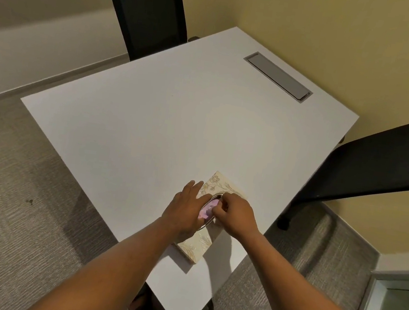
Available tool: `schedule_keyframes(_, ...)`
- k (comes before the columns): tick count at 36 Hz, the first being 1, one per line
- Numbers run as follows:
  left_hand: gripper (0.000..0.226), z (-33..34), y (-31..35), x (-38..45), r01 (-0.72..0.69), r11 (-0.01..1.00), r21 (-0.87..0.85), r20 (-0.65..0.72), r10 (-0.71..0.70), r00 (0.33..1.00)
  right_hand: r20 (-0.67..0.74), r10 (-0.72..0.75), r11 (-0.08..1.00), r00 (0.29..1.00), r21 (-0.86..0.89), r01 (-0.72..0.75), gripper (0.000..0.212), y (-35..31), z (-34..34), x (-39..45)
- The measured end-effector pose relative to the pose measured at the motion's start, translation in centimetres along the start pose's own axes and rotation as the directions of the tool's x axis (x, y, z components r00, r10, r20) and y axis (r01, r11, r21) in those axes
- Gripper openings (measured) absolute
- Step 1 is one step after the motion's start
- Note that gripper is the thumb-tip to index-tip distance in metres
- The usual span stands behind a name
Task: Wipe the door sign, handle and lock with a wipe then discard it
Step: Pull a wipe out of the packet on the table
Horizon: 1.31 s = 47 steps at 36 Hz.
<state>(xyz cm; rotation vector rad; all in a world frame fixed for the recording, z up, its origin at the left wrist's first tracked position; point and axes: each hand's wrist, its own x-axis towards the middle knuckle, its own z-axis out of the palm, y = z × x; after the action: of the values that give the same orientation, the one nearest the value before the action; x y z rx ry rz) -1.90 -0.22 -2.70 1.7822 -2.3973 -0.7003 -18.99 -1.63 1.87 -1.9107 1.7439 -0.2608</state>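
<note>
I see both forearms reaching out from the bottom edge and meeting over the tissue box [208,244], a cream floral-patterned box lying flat on the white table [150,127] near its close right edge. The left hand [188,211] lies palm down on the box's left side, fingers stretched forward and loosely spread, pressing it in place. The right hand [234,214] is curled directly over the box's oval opening, thumb and fingertips [217,210] pinched together at the slot, wrist bent down; I think they grip the wipe [208,208], a pinkish-white sheet showing in the opening, though the pinch point is too small for me to be sure. The 2 hands touch or nearly touch above the box. Far beyond the box, a grey cable hatch [277,76] sits in the tabletop. 2 black chairs stand around the table: 1 chair [147,9] beyond the box, another chair [379,162] right of it.
</note>
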Motion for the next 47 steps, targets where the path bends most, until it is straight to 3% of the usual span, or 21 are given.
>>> schedule_keyframes(8,0.073,-0.4,0.2,0.2,-0.09,0.978,0.188,0.001,0.091,0.996,-0.041,0.015,0.989,0.999,0.146,-0.009,0.033,0.9,-0.2,-0.8)
schedule_keyframes(13,0.068,-1.0,0.4,0.4,-0.175,0.951,0.254,0.037,0.171,0.984,-0.034,-0.008,0.975,0.999,0.222,0.016,0.023,1.5,-0.5,-1.4)
schedule_keyframes(20,0.065,-1.0,0.7,0.8,-0.16,0.936,0.312,0.062,0.148,0.987,-0.034,-0.019,0.945,0.999,0.326,0.029,0.034,2.1,-0.9,-2.0)
schedule_keyframes(26,0.074,-0.7,0.9,0.9,-0.145,0.928,0.342,0.069,0.129,0.989,-0.082,-0.019,0.908,0.996,0.416,0.051,0.018,1.9,-2.0,-2.3)
schedule_keyframes(37,0.07,-1.6,1.8,0.7,-0.088,0.966,0.242,0.005,0.09,0.996,-0.122,-0.026,0.878,0.992,0.472,0.081,0.013,1.8,-4.7,-2.6)
schedule_keyframes(43,0.049,-3.2,3.5,0.8,-0.099,0.993,0.06,-0.101,0.105,0.989,-0.131,0.009,0.88,0.991,0.473,0.054,0.013,1.9,-6.7,-3.2)
schedule_keyframes(45,0.056,-4.1,9.2,0.8,-0.156,0.987,0.036,-0.109,0.159,0.981,-0.24,0.017,0.866,0.971,0.489,0.106,0.013,5.2,-10.8,-6.2)
schedule_keyframes(47,0.069,-4.9,9.5,1.2,-0.149,0.988,-0.038,-0.043,0.147,0.988,-0.236,0.021,0.881,0.972,0.463,0.094,0.013,5.4,-11.2,-5.8)
